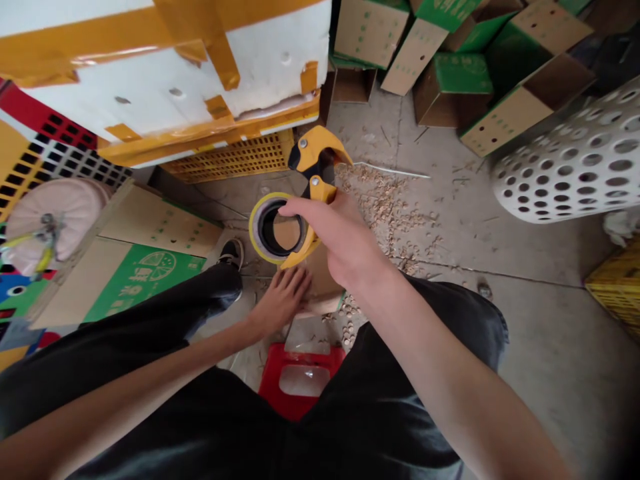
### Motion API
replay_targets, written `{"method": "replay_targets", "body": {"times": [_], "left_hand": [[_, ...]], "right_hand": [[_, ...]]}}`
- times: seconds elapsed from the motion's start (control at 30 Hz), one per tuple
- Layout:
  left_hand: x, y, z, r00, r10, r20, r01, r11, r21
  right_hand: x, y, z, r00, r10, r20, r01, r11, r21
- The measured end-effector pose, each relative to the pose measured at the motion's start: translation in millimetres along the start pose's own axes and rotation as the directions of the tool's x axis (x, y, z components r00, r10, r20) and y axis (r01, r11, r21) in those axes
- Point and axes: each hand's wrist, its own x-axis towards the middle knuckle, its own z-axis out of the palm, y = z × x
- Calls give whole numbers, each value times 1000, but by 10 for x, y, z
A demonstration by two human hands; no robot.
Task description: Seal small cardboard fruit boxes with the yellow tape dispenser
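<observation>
Starting on the left, a flattened green-printed carton (145, 287) lies beside one black shoe (231, 253). The left hand (280, 300) is open, fingers spread, tips on a cardboard flap (323, 280). The right hand (335, 233) is clamped around the handle of one yellow tape gun (313, 150), carrying one roll of tape (257, 227) just above that flap! Below, one red stool (267, 380) is half hidden by the legs. Wood shavings (385, 207) are scattered across the floor. Top right, a heap of green-and-tan cartons (450, 93) overlaps too much to count. One white perforated basket (570, 153) and one yellow crate (617, 287) are cut off at the edge.
</observation>
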Motion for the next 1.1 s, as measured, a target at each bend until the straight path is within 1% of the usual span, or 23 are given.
{"method": "replay_targets", "body": {"times": [0.07, 0.17, 0.23, 0.27, 0.33, 0.47, 0.53, 0.63, 0.73, 0.8, 0.9, 1.03, 1.1], "left_hand": [[197, -230, -145, 995, -52, -83, 48, 998, -50], [437, -570, -248, 976, -131, -176, 111, 987, -120], [543, -717, -272, 969, -141, -205, 115, 985, -132], [581, -755, -279, 968, -140, -210, 115, 985, -128], [639, -764, -290, 968, -137, -211, 114, 987, -115], [727, -682, -289, 964, -133, -230, 109, 988, -113], [775, -669, -269, 948, -173, -268, 145, 982, -122], [849, -693, -220, 912, -255, -322, 227, 966, -122], [903, -726, -173, 890, -284, -356, 264, 959, -106], [921, -741, -163, 882, -287, -373, 266, 958, -108], [922, -745, -215, 890, -262, -373, 244, 965, -96], [906, -742, -383, 935, -171, -312, 166, 985, -42], [921, -790, -449, 948, -145, -282, 141, 989, -36]], "right_hand": [[-3, -35, -18, 1000, 19, 0, -19, 1000, 7], [-6, -85, -48, 999, 22, 28, -23, 999, 30], [-1, -112, -66, 999, 19, 36, -20, 999, 27], [4, -124, -74, 999, 20, 34, -21, 1000, 20], [15, -147, -85, 1000, 16, 15, -16, 1000, 10], [26, -205, -97, 1000, -14, -14, 15, 999, 35], [23, -230, -102, 1000, -27, -10, 28, 999, 46], [24, -244, -114, 999, -46, -16, 47, 996, 80], [33, -236, -136, 999, -45, -27, 48, 990, 130], [38, -234, -149, 999, -40, -32, 44, 990, 136], [46, -248, -151, 998, -36, -58, 42, 992, 116], [111, -241, -91, 996, -32, -83, 43, 991, 129], [169, -209, -40, 995, -34, -93, 47, 988, 145]]}}
